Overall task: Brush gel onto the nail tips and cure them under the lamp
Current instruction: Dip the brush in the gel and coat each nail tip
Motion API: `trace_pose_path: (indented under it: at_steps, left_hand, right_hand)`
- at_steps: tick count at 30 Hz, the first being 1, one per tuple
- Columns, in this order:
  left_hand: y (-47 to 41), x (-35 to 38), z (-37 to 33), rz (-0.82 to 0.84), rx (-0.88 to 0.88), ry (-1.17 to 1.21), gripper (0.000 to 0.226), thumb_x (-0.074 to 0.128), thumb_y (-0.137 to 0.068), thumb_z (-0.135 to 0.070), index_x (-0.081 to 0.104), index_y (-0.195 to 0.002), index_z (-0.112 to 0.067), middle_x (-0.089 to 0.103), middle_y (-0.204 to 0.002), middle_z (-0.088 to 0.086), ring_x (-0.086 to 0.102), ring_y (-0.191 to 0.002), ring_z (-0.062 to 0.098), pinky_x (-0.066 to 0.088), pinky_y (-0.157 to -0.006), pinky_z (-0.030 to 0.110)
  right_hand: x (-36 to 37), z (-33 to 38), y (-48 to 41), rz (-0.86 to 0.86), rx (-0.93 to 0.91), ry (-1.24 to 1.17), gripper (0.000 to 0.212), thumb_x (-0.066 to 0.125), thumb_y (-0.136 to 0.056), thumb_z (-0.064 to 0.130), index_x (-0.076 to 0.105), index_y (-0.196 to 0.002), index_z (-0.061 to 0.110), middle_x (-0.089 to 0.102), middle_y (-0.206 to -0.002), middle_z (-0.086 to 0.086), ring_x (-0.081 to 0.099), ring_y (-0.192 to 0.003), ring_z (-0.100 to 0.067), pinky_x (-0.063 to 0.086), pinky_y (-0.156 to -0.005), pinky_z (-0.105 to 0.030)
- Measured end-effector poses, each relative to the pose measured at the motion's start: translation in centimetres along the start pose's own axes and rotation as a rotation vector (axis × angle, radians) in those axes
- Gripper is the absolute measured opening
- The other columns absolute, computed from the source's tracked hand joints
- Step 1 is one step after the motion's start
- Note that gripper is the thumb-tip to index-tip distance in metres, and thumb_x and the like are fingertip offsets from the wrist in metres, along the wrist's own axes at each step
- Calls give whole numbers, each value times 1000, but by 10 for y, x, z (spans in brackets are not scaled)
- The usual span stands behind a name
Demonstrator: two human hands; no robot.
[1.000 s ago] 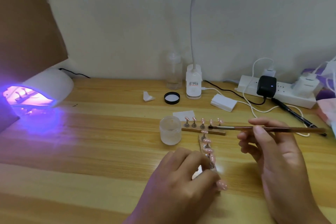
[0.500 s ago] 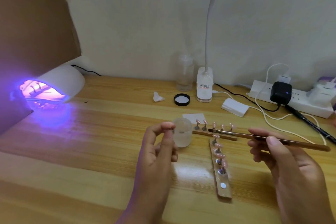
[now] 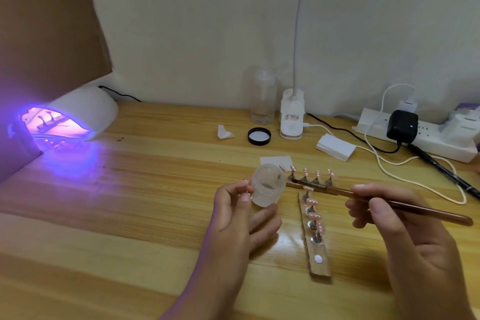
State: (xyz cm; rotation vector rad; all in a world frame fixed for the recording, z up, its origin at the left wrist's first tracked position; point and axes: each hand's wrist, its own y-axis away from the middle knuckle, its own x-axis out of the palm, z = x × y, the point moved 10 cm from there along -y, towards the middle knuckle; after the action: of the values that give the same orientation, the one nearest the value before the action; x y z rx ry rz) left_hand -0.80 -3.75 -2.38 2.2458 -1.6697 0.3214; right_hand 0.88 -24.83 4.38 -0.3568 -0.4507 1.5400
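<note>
One tilted jar (image 3: 261,198) — dark smear (image 3: 268,186) inside

Bare left hand (image 3: 233,221), bare right hand (image 3: 400,226), 2 uncovered forearms (image 3: 200,286) (partly in frame), short fingernails (image 3: 245,197)

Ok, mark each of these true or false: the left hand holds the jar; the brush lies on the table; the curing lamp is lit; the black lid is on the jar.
1. The left hand holds the frosted jar. True; the jar is tilted in its fingers.
2. The brush lies on the table. False; the right hand holds it, with its tip near the jar's mouth.
3. The curing lamp is lit. True; it glows purple.
4. The black lid is on the jar. False; it lies on the table in front of the clear bottle.
</note>
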Motion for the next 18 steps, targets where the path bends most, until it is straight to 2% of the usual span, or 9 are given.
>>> trace_pose_path:
  at_steps: [3,7,10,13,18]
  left_hand:
    - [6,8,-6,49,56,-26,26,39,-101,-23,61,-91,-33,59,-127,-25,70,-102,16,58,-77,25]
    - [11,17,-12,123,124,-87,24,39,-100,-20,59,-92,-31,56,-128,-31,67,-107,13,56,-77,21]
    - [14,22,-12,163,145,-118,14,44,-90,-30,57,-90,-31,55,-129,-31,66,-108,11,56,-79,21]
    - [16,24,-10,182,147,-126,14,46,-82,-34,57,-90,-30,55,-129,-30,66,-108,12,55,-79,21]
    - [15,26,-13,184,159,-124,13,46,-83,-33,58,-88,-32,55,-128,-33,66,-108,11,55,-77,18]
  right_hand:
    - [8,4,2,63,-26,35,31,50,-89,13,73,-97,32,69,-97,2,67,-87,-12,53,-76,-18]
    - [16,4,4,127,-23,82,29,51,-89,13,71,-98,31,68,-99,5,67,-92,-13,51,-80,-18]
    - [21,-2,4,183,18,131,28,51,-88,16,71,-98,33,68,-101,7,65,-98,-13,50,-82,-19]
    - [28,-7,4,237,57,167,25,52,-89,21,70,-97,36,67,-105,8,64,-104,-11,48,-84,-16]
    - [34,-13,5,279,106,164,22,53,-89,27,72,-96,36,65,-104,9,63,-99,-6,49,-75,-8]
